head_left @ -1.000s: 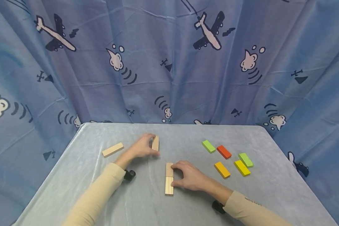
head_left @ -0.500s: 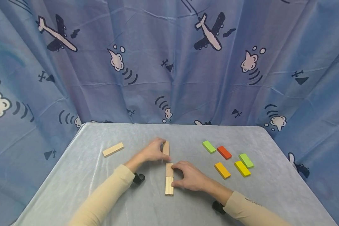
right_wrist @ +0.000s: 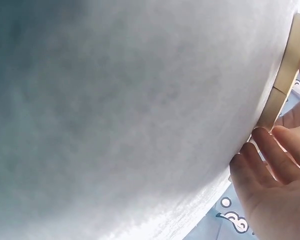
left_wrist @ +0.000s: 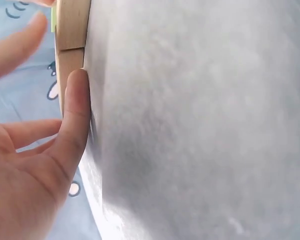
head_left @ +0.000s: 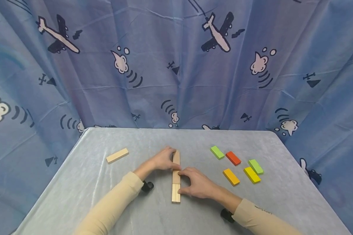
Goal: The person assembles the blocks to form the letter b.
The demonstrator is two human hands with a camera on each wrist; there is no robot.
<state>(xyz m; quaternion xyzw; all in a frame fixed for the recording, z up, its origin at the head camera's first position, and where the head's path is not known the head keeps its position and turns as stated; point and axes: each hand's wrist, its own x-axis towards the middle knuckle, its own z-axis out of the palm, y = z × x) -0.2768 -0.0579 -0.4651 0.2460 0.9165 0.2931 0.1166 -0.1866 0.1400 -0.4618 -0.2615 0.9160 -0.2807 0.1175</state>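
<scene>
In the head view, my left hand (head_left: 161, 159) grips a plain wooden block (head_left: 176, 158), fingers toward its far end and thumb near its close end. This block lies in line with a middle wooden block (head_left: 176, 178) and a near wooden block (head_left: 176, 195), which meet end to end. My right hand (head_left: 198, 184) rests at the right side of that row, a fingertip touching the middle block and the thumb the near one. In the left wrist view a seam shows between two blocks (left_wrist: 72, 30). The far join is partly hidden by the left thumb.
Another wooden block (head_left: 117, 155) lies slanted at the table's left. To the right are two green blocks (head_left: 217, 152), a red one (head_left: 233, 158), an orange one (head_left: 231, 177) and a yellow one (head_left: 252, 175). A patterned blue curtain (head_left: 153, 65) hangs behind the grey-covered table (head_left: 141, 215).
My left hand has carried its wooden block rightward and slightly nearer, from apart to the far end of the row. The right hand has stayed in place.
</scene>
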